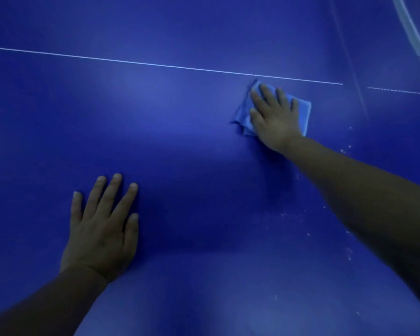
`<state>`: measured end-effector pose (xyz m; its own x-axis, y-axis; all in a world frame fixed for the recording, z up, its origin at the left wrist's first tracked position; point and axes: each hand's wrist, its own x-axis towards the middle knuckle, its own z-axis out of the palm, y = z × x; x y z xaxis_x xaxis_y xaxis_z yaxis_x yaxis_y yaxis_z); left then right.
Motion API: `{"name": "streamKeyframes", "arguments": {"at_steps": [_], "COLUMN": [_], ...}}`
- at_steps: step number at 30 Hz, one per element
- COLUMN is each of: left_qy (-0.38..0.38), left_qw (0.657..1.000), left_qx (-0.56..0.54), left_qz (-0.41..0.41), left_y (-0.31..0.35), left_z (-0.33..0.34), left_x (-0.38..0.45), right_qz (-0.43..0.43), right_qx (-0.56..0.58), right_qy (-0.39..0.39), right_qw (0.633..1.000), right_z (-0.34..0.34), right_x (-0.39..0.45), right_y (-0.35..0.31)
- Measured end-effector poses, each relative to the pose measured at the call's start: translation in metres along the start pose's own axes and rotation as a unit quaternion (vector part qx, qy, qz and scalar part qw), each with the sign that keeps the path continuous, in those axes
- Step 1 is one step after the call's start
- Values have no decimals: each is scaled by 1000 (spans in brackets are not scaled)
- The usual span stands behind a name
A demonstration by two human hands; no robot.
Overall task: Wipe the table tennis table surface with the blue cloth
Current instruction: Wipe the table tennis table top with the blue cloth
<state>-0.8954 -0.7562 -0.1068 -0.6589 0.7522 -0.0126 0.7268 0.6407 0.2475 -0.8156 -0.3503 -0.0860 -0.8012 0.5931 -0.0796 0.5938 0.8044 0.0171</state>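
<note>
Hands: right hand [274, 115] flat, fingers straight, pressing down on the blue cloth [303, 112]; no curl, no pinch. Left hand [102, 229] flat w/ fingers spread, palm on the desk [180, 141], holding nothing, looks like a brace.

Cloth: folded into a rough pad, far right of view, just short of the white line [155, 64]. Left edge bunched and sticking out past the thumb.

White specks [344, 151] scattered on desk to the right, near and under the right forearm. Not yet wiped, by the look of it.

Risks, my read:
- Cloth held by pressure only. Fast stroke or lighter press → hand slides off, cloth stays behind or unfolds.
- Bunched edge could drag and roll under, leaving streaks.
- Forearm hangs close over specks; dropping it would smear or pick up debris.
- Arm near full stretch, weight on left hand; a palm slip would tip the person fwd.
- Dim light: missed patches likely.
</note>
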Motion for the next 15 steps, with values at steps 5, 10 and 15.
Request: {"name": "streamKeyframes", "arguments": {"at_steps": [5,10,15], "left_qy": [5,10,31], "left_qw": [1000,1000,999], "left_qx": [1,5,-28], "left_qz": [-2,-1,-9], "left_y": [1,2,1], "left_z": [0,0,0], "left_x": [-1,-1,-2], "right_qz": [-316,-402,-70], "right_qx": [-19,-20,8], "right_qy": [5,-23,-20], "right_qw": [949,915,997], "right_z": [22,16,1], "right_x": [-153,-182,-18], "right_y": [-58,8,16]}}
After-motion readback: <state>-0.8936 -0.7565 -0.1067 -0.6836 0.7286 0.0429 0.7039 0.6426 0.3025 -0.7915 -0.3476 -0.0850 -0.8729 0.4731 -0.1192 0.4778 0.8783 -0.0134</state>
